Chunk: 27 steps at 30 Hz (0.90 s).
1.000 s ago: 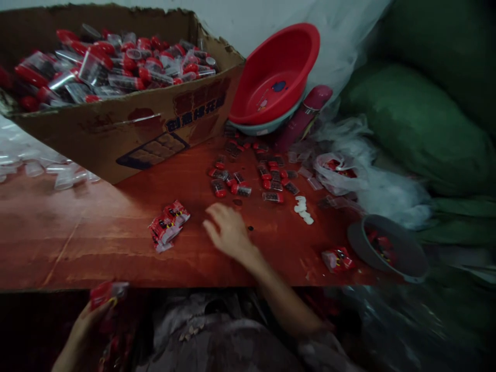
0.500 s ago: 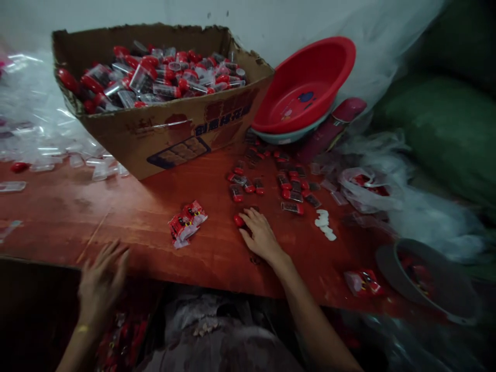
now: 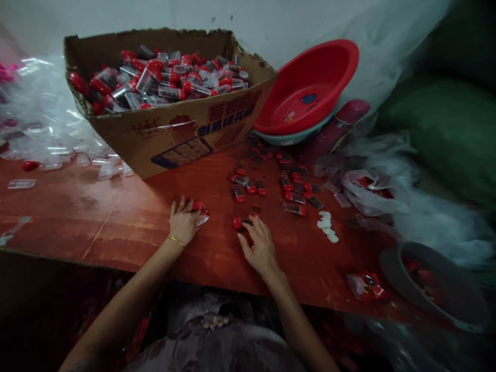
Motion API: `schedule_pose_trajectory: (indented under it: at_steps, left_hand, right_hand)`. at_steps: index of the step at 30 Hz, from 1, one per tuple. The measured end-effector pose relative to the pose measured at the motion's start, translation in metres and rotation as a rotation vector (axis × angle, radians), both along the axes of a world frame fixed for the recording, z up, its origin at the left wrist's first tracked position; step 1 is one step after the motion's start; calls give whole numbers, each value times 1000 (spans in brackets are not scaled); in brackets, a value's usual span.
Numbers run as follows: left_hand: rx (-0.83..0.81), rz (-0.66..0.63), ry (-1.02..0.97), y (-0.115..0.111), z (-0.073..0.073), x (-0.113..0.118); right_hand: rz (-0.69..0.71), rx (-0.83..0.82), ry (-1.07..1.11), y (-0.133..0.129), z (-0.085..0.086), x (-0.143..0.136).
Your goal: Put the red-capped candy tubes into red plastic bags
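Note:
My left hand (image 3: 184, 221) lies over a small red printed packet (image 3: 202, 211) on the table. Its fingers are spread, and they cover most of the packet. To the right, my right hand (image 3: 260, 245) rests with thumb and fingers apart at the dark end of a small clear tube with a red cap (image 3: 237, 223). The tube lies on its side, and the fingertips partly hide it. Beyond that hand, several more red-capped tubes (image 3: 293, 197) with dark contents lie scattered.
A cardboard box (image 3: 174, 126) full of red-capped tubes stands behind. At its right lean a red basin (image 3: 310, 82) and a maroon bottle (image 3: 344, 119). White discs (image 3: 326, 226), another red packet (image 3: 366, 287) and a grey bowl (image 3: 395, 274) are at the right. Clear plastic pieces (image 3: 58, 139) lie left.
My left hand has moved right and forward from the table's front edge onto the red packet. My right hand has shifted slightly back and right, showing more of the red-capped tube.

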<state>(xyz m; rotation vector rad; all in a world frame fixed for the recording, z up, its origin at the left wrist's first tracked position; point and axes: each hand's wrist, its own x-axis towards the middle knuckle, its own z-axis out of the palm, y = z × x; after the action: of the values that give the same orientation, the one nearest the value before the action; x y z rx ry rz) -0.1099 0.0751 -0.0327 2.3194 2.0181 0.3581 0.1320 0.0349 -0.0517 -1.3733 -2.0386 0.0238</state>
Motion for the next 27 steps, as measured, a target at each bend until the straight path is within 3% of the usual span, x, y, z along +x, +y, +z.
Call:
schedule_pose_trajectory:
  at_steps: [5,10,12,15,18,20,23,27]
  left_hand:
    - [167,52,-123,-12,20,4]
    - [296,-22,-231,-30,45,24]
    - [296,-27,-340,-38,49,32]
    - [174,65,-763,-47,46,41]
    - [-164,177,-1361,-53,36,50]
    - [-301,295,-1652,-57,32,56]
    - [-316,489,-1892,-63,32,64]
    - [-386,581,-1979,-65,36,67]
  right_hand:
    - [41,-15,241,2,24,-28]
    - [133,-362,693,11,41,-69]
    - [138,-423,787,14,42,-78]
    - [105,-418,813,12,41,-80]
    - [110,-395,783,2,38,-77]
    - [107,-373,708,-4,36,-75]
    - [59,-345,621,-10,29,-76]
    - [51,-326,590,-12,25,-81]
